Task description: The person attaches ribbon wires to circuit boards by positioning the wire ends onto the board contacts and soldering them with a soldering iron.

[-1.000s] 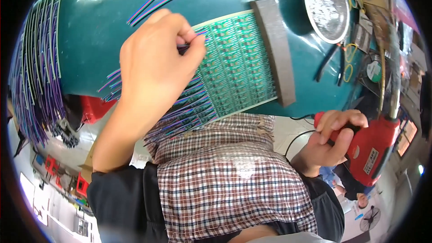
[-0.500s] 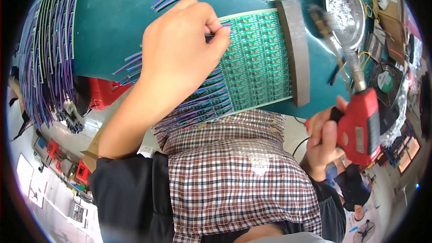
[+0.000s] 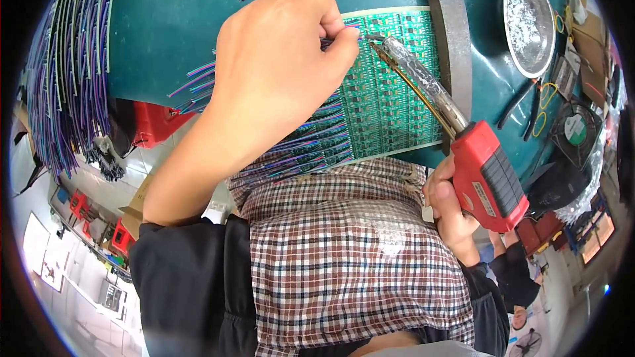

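One red soldering gun (image 3: 488, 175) is pointing across a green circuit panel (image 3: 397, 102)

A person in a checked cloth apron (image 3: 344, 251) is working at a smooth, glossy green bench (image 3: 165, 26). The left hand (image 3: 281, 49) is pinching thin wires (image 3: 352, 26) between thumb and forefinger, their purple and blue ends showing just past the fingertips. The right hand (image 3: 451, 208) is wrapping its fingers around the handle of the gun, a hard plastic body with a ribbed black grip. Its wrinkled, silvery barrel is slanting over the panel beside a slim brownish rod, both reaching close to the pinched wires; whether the tip is touching them cannot be told.

The thin, flat panel, densely dotted with tiny parts, is lying on the bench under the left hand, its right edge meeting a dull, dark bar (image 3: 453, 59). Rows of fine, flexible leads (image 3: 311, 135) are fanning out from its lower left side. To the right, a round metal bowl (image 3: 534, 66) is holding pale, shiny flakes, with dark-handled pliers (image 3: 518, 104) resting just below. Finished-looking wired strips (image 3: 73, 73) are hanging in a dense purple fringe at far left.
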`<state>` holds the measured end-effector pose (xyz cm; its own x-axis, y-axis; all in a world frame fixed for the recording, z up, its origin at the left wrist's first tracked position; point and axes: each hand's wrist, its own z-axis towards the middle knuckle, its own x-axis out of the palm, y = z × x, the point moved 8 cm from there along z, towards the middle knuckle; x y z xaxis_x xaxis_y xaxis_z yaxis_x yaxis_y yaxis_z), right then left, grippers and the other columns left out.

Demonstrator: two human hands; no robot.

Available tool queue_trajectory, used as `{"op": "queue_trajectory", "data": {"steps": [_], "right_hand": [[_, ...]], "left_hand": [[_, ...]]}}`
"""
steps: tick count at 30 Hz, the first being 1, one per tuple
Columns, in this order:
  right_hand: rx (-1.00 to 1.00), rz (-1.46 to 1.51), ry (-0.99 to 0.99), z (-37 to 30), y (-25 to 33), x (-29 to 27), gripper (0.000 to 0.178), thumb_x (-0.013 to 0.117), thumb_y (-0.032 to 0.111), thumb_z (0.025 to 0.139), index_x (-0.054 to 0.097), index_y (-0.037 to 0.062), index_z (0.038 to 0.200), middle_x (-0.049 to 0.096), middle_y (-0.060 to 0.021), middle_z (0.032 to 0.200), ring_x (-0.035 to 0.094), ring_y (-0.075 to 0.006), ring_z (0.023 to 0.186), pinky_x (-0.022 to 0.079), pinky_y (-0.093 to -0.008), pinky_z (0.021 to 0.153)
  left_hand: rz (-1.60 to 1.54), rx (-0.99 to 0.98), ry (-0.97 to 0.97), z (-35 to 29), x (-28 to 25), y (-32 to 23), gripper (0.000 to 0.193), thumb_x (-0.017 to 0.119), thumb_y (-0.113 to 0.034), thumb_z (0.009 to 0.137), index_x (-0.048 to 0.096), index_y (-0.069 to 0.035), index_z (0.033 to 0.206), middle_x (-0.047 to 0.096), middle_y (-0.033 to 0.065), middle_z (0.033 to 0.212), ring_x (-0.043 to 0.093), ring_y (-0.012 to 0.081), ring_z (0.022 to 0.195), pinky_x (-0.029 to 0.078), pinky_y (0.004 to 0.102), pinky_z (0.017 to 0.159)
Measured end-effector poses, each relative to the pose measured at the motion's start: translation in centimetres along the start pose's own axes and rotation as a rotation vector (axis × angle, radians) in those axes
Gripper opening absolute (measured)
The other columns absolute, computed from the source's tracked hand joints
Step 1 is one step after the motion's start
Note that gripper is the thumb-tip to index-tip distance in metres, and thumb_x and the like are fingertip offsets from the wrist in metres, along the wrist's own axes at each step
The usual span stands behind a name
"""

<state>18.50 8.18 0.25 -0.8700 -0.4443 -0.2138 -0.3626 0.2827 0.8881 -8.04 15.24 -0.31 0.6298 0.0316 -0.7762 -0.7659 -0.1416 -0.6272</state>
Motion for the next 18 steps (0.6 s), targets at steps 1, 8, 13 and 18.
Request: {"op": "queue_trajectory", "data": {"steps": [1,8,13,18], "right_hand": [[0.002,0.0,0.002,0.04,0.01,0.02,0.02,0.063,0.01,0.092,0.049,0.0002,0.102,0.048,-0.0042,0.068,0.04,-0.0082,0.046,0.036,-0.025,0.045],[0.049,0.033,0.013,0.17,-0.11,0.2,0.019,0.063,0.008,0.092,0.048,0.0008,0.102,0.048,-0.0055,0.07,0.039,-0.0078,0.046,0.036,-0.0245,0.045],[0.052,0.036,0.051,0.35,-0.08,0.46,0.019,0.062,0.007,0.091,0.047,0.0017,0.101,0.048,-0.006,0.071,0.038,-0.0074,0.045,0.036,-0.024,0.045],[0.053,0.066,0.002,0.19,0.0,-0.17,0.018,0.063,0.01,0.092,0.048,0.0015,0.098,0.048,-0.005,0.069,0.039,-0.0076,0.046,0.038,-0.0245,0.048]], "left_hand": [[-0.002,-0.003,0.002,0.01,0.02,-0.01,0.022,0.077,-0.016,0.082,0.063,-0.003,0.072,0.059,0.0027,0.069,0.056,0.011,0.056,0.045,0.0261,0.054],[0.006,0.01,-0.013,0.01,-0.04,-0.2,0.022,0.077,-0.015,0.081,0.063,-0.002,0.071,0.059,0.003,0.068,0.056,0.0111,0.055,0.044,0.0262,0.054],[0.002,0.001,-0.012,0.0,0.02,-0.2,0.022,0.077,-0.015,0.081,0.063,-0.002,0.07,0.059,0.0031,0.068,0.056,0.0113,0.055,0.044,0.0264,0.053],[0.015,0.001,-0.006,0.01,-0.04,-0.24,0.021,0.077,-0.015,0.08,0.063,-0.002,0.07,0.059,0.003,0.068,0.057,0.0113,0.055,0.044,0.026,0.054]]}}
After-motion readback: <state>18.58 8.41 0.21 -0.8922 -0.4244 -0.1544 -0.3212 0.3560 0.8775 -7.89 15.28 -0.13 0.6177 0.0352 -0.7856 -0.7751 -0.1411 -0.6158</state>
